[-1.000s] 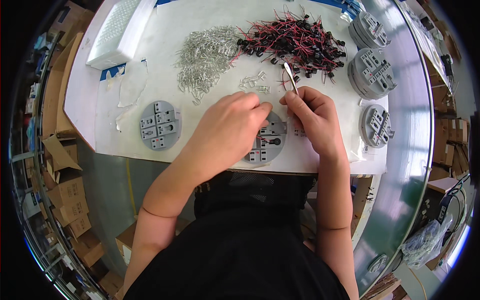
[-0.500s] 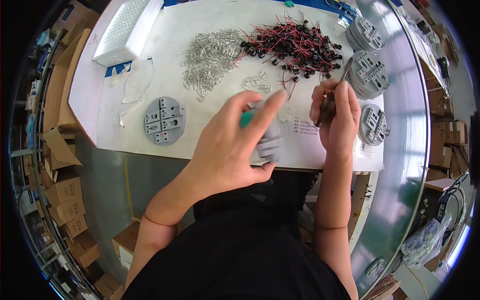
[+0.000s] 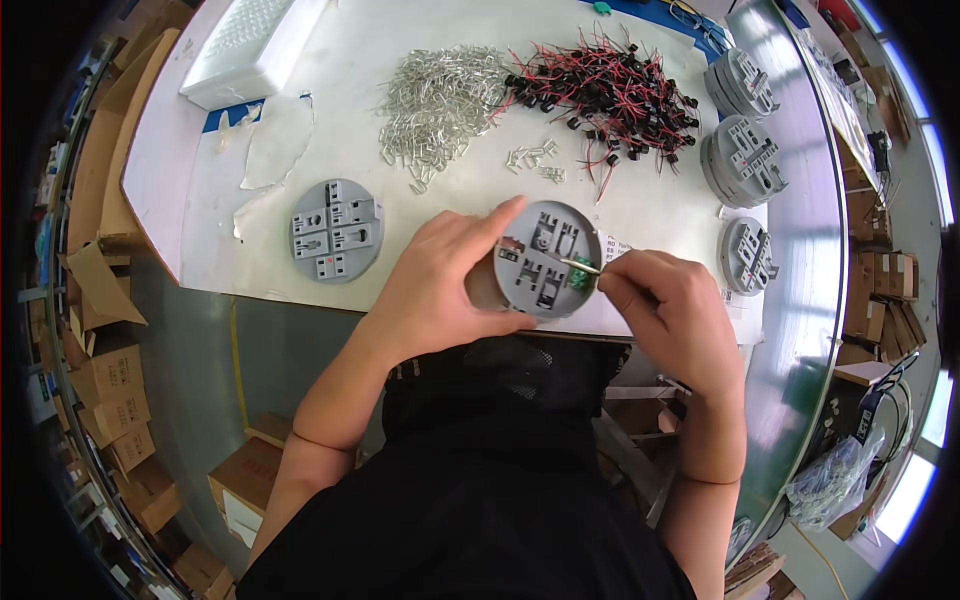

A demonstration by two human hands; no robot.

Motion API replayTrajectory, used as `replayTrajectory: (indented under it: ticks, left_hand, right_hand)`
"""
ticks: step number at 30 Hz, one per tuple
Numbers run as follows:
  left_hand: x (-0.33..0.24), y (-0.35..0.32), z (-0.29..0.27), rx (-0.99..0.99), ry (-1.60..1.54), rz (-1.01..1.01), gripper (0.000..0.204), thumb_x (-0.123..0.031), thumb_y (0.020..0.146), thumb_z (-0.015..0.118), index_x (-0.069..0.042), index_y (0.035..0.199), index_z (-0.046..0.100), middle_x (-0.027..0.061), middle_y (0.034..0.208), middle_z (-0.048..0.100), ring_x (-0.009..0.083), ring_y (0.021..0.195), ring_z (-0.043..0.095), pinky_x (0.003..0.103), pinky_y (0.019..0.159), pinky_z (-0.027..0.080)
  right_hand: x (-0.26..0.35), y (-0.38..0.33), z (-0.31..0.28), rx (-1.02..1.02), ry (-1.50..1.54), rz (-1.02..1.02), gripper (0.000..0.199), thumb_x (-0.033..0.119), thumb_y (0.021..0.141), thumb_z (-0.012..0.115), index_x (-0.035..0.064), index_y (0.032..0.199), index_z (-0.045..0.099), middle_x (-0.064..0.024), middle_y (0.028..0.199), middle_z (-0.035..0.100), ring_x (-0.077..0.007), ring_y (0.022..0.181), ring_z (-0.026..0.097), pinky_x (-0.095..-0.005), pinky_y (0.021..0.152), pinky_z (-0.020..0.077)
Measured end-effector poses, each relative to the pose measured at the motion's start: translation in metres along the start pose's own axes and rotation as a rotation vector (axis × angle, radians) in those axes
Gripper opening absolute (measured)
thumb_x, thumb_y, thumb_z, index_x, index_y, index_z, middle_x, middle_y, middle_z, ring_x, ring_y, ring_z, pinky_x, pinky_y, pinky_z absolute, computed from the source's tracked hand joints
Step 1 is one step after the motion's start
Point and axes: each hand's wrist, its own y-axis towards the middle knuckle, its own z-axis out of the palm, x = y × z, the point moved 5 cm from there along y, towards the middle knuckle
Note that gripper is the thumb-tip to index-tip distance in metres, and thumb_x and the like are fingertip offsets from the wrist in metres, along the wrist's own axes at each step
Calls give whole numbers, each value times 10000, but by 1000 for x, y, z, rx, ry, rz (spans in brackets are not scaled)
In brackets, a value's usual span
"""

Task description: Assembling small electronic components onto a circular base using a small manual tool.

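Observation:
My left hand (image 3: 440, 275) is wrapped round the edge of a round grey plastic disc (image 3: 521, 272), tilted up toward me above the table's front edge. Its face has several recessed slots and dark openings. On the disc's right side sits a small green circuit board (image 3: 580, 276). My right hand (image 3: 680, 315) pinches a slim metal tool that looks like tweezers (image 3: 588, 266), its tip lying over the green board. Most of the tool is hidden by my fingers. A similar grey disc (image 3: 336, 232) lies on the table left of my left hand.
Behind my hands lie a heap of clear U-shaped pieces (image 3: 440, 105) and a pile of black parts with red wires (image 3: 620, 95). Several grey discs (image 3: 745, 165) stand along the right edge, some stacked. A white foam box (image 3: 255, 50) is at the back left.
The disc has turned so its slotted face shows. My right hand has come down and left with the tool, from beside the disc to the green board.

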Motion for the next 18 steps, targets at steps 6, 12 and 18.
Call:
replayTrajectory:
  ticks: [6, 12, 18]
  left_hand:
    - [4, 2, 12, -72, 93, 79, 1093, -440, 623, 991, -36, 1547, 570, 81, 1001, 728, 288, 908, 657, 427, 892, 528]
    - [4, 3, 12, -97, 74, 88, 1089, -467, 625, 984, -43, 1543, 578, 60, 983, 728, 260, 899, 662, 412, 875, 534]
    - [3, 3, 13, -123, 98, 106, 1083, -485, 632, 975, -42, 1539, 582, 49, 973, 721, 252, 908, 662, 406, 877, 533]
  right_hand:
    - [1, 1, 14, 68, -220, 79, 189, 195, 971, 776, 27, 889, 753, -123, 751, 660, -330, 626, 629, -410, 589, 482]
    - [5, 7, 23, 34, -385, 76, 261, 255, 973, 786, 51, 821, 730, -104, 726, 636, -325, 579, 607, -430, 553, 453]
    - [5, 7, 29, -30, -408, 34, 365, 314, 966, 792, 74, 731, 650, -76, 671, 573, -320, 552, 602, -442, 512, 455]
